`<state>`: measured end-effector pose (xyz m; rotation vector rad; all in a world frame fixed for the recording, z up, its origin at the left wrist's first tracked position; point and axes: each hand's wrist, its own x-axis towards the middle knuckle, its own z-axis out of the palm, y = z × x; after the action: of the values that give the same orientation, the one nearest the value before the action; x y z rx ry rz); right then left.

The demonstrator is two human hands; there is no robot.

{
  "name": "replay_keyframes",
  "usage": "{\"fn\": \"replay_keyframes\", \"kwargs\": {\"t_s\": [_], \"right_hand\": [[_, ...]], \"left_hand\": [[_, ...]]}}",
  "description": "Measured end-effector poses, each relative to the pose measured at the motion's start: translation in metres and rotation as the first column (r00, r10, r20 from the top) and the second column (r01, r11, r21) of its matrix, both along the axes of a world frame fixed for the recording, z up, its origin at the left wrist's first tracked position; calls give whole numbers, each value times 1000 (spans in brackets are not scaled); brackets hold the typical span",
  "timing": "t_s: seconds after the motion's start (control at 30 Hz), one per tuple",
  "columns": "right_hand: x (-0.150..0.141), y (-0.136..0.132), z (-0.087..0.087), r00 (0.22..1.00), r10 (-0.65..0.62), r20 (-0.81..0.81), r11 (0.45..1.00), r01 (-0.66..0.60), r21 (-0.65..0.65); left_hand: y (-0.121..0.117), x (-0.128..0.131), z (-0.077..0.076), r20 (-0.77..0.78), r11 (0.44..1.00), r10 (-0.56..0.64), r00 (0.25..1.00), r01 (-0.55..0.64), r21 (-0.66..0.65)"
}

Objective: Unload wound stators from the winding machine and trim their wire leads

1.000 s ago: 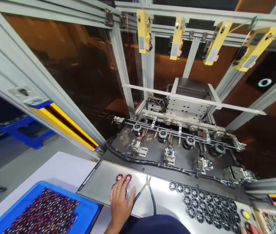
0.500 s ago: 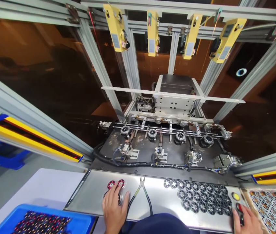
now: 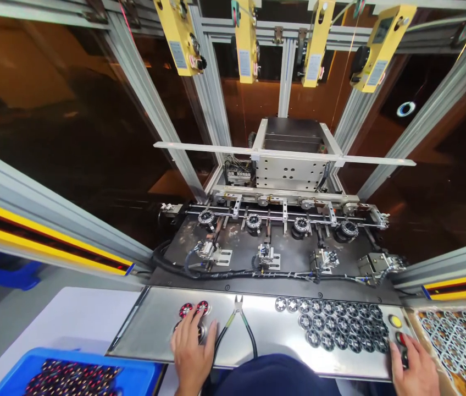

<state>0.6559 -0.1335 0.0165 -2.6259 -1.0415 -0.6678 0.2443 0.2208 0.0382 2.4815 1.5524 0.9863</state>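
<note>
My left hand [image 3: 192, 346] lies on the metal shelf [image 3: 150, 324] at the left, fingers spread over a small group of round wound coil cores. Two of them, a red-and-black core [image 3: 186, 310] and another red core [image 3: 203, 308], show at its fingertips. Others are partly hidden under the palm. At the shelf's right end, my right hand [image 3: 416, 366] rests open around a red button [image 3: 400, 338] and a dark knob [image 3: 405, 358], its fingers at them. Whether it presses either one, I cannot tell. Neither hand grips anything.
Side cutters [image 3: 238, 313] lie mid-shelf. Rows of black-and-silver cores [image 3: 329, 323] stand beside a yellow button [image 3: 395, 320]. A blue bin [image 3: 31, 357] holds wound cores; a box [image 3: 455, 346] holds bare ones. Behind is a winding machine [image 3: 290, 170] with a round fixture [image 3: 253, 221].
The view has shifted slightly, so the yellow units overhead sit higher in the picture. Both hands stay in the same places on the shelf.
</note>
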Motion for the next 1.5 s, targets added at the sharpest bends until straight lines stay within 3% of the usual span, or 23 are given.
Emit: {"fn": "replay_keyframes", "kwargs": {"t_s": [0.27,0.6,1.03,1.5], "right_hand": [[0,-4,-2,999,23,-32,1000,-23,-11],[-21,-18,-1,988,120,-97,992,-123,-32],[-12,-22,0,991,15,-137,1000,-18,-15],[-18,-20,5,991,-4,-131,1000,8,25]], "left_hand": [[0,0,-1,14,1000,8,1000,-8,-1],[0,-1,-2,26,999,8,1000,-8,-33],[-1,0,0,46,1000,4,999,-3,-9],[0,-2,-3,72,1000,0,997,2,-29]]}}
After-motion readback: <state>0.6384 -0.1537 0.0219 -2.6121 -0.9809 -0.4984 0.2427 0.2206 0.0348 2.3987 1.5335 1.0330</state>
